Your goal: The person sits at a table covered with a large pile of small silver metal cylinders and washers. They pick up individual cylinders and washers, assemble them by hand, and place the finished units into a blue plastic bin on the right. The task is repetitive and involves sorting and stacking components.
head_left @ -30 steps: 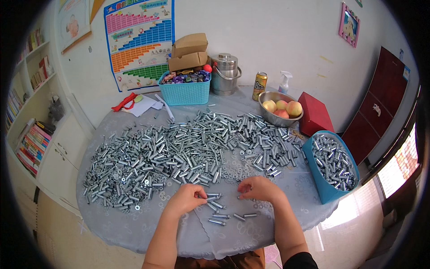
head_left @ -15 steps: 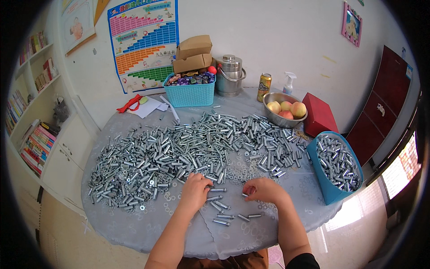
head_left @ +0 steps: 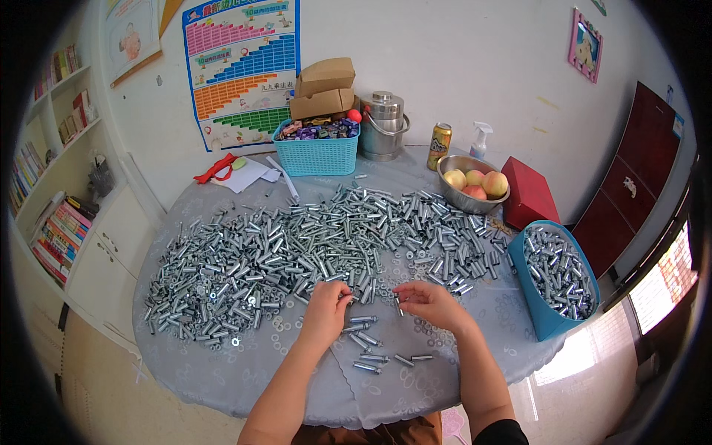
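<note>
Shelf: a white shelf (head_left: 52, 170) with books stands far left, by the wall.
Worktop: a round worktop (head_left: 222, 371) has a grey cloth on it.
Pile: a big pile of shiny bolts (head_left: 297, 248) lies across the middle of the worktop, with small washers at its near edge.
Basket: a light blue basket (head_left: 317, 152) sits at the back, with brown boxes on top.
Left hand: the left hand (head_left: 326, 308) is at the near edge of the pile. Its fingers are closed on a small bolt (head_left: 345, 297).
Small group: a few loose bolts (head_left: 371, 348) lie apart from the pile, just below and between the two hands.
Right hand: the right hand (head_left: 430, 302) is just beside the left hand. Its fingers pinch a small metal piece (head_left: 398, 302).
Pot: a metal pot (head_left: 382, 126) stands at the back, next to a can (head_left: 439, 146).
Bowl: a metal bowl (head_left: 460, 194) holds peaches.
Red box: a red box (head_left: 530, 194) sits beside the bowl.
Blue bin: a blue bin (head_left: 540, 315) at the right edge is full of bolts.
</note>
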`<state>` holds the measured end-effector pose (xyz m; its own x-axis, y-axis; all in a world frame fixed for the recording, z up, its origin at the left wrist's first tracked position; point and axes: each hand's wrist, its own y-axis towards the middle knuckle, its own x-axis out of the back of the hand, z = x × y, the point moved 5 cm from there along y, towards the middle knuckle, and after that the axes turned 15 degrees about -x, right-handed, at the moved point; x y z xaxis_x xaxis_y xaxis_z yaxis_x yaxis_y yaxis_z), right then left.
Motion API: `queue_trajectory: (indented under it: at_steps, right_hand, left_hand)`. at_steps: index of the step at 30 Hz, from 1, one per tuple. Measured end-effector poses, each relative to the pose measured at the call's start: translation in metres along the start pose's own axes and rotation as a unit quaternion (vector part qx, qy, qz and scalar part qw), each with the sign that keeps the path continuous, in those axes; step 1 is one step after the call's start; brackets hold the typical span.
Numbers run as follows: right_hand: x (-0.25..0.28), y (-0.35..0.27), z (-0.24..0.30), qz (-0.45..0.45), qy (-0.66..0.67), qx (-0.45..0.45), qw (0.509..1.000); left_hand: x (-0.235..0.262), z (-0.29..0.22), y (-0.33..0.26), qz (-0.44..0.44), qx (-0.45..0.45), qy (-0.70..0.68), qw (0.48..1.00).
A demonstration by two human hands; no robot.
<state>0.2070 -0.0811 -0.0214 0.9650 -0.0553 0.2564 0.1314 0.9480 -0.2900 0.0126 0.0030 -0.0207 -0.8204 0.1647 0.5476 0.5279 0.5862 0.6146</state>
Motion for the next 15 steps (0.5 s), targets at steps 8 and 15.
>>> queue_trajectory:
  at_steps: [8, 15]
  right_hand:
    - [-0.020, -0.005, 0.012, 0.034, 0.030, -0.025, 0.999]
    - [-0.032, -0.006, 0.016, 0.013, -0.057, 0.055, 0.997]
  left_hand:
    - [-0.009, -0.005, -0.005, -0.098, 0.171, -0.425, 0.883]
    - [-0.014, -0.002, -0.008, -0.127, 0.222, -0.485, 0.837]
